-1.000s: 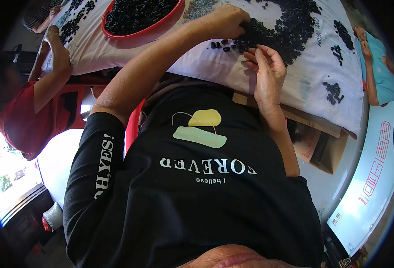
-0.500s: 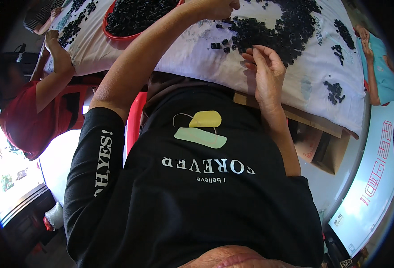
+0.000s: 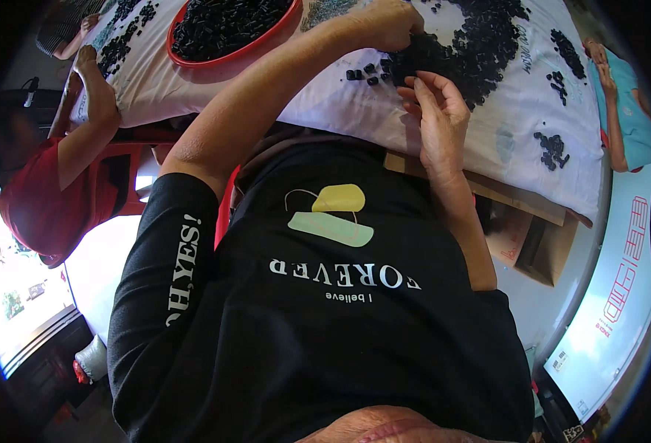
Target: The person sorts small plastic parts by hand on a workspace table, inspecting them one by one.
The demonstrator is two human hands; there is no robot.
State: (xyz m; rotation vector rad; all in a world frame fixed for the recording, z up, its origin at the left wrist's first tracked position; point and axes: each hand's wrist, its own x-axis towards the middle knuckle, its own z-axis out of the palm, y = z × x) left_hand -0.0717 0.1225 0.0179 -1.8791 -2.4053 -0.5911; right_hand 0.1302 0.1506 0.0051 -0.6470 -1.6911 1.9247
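A dense pile of small black plastic-looking pieces (image 3: 491, 44) lies on the white cloth-covered table in front of me. My left hand (image 3: 393, 26) reaches across to the left edge of this pile, its fingers curled in and partly hidden. What it holds, if anything, does not show. At the pile's near edge, my right hand (image 3: 441, 111) has its fingers bent and its thumb close to the forefinger. Anything between those fingertips is too small and dark to make out. Several loose black pieces (image 3: 370, 69) sit just left of my hands.
A red basin (image 3: 229, 60) full of black pieces stands left of my left forearm. Smaller heaps (image 3: 552, 150) lie on the right of the white cloth (image 3: 480, 151). A person in red (image 3: 41, 192) sits at the left, another in teal (image 3: 639, 118) at the right. Cardboard boxes (image 3: 539, 251) are under the table.
My left hand has moved right and slightly nearer, from beyond the loose pieces to the pile's edge. The right hand has barely moved.
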